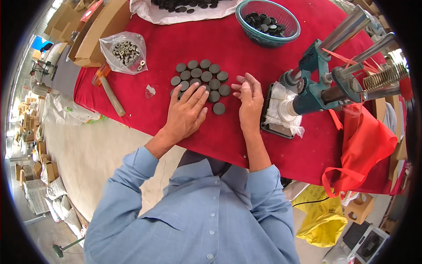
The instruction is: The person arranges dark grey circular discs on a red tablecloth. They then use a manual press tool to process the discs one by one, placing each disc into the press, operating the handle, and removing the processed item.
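Note:
A cluster of round dark-grey discs (219, 108) lies on the red cloth in front of me. My left hand (188, 109) rests palm down over the near left part of the cluster, fingers stretched and slightly apart, its fingertips on several discs. What may lie beneath its palm is hidden. To the right of the cluster, my right hand (250, 103) is raised on its side with loosely bent fingers apart, and I see nothing held in it. Just right of that hand stands a green hand press (307, 99) with a white round piece on its wrapped base.
Beyond the discs, a clear teal bowl (246, 31) and a white sack (151, 15) hold black round parts. A bag of small metal parts (125, 53) and a hammer (110, 94) lie left. A red bag (365, 141) hangs over the table's right side.

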### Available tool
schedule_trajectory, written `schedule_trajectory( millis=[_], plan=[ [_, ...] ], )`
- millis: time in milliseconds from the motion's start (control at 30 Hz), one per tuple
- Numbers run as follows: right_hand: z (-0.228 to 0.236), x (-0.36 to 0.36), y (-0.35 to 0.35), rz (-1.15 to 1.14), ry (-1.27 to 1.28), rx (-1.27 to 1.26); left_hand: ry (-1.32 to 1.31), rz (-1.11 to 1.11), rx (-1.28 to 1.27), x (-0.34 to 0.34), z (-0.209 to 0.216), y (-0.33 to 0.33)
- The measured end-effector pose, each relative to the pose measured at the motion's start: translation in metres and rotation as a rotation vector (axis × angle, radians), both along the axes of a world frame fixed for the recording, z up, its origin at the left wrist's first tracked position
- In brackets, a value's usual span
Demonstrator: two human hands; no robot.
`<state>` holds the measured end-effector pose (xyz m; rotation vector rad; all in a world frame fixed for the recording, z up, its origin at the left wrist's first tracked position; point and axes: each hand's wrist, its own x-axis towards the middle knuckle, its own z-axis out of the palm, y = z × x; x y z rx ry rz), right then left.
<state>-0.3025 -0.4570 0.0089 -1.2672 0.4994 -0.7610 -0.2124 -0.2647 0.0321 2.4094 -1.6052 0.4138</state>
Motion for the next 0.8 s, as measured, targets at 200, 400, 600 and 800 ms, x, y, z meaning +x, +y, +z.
schedule_trajectory(
  millis=[200,400,600,800],
  plan=[
    [-0.001,0.002,-0.008,-0.002,0.012,0.118,0.103,0.0,-0.03,0.003,-0.001,-0.002],
    [-0.004,-0.003,-0.011,0.053,0.016,0.129,0.191,-0.027,-0.081,-0.035,-0.001,-0.01],
    [-0.006,-0.003,-0.009,0.042,0.0,0.12,0.147,0.002,-0.037,-0.038,-0.003,-0.016],
    [-0.004,-0.003,-0.009,0.047,-0.004,0.15,0.162,0.014,-0.031,-0.036,-0.007,-0.027]
  ],
)
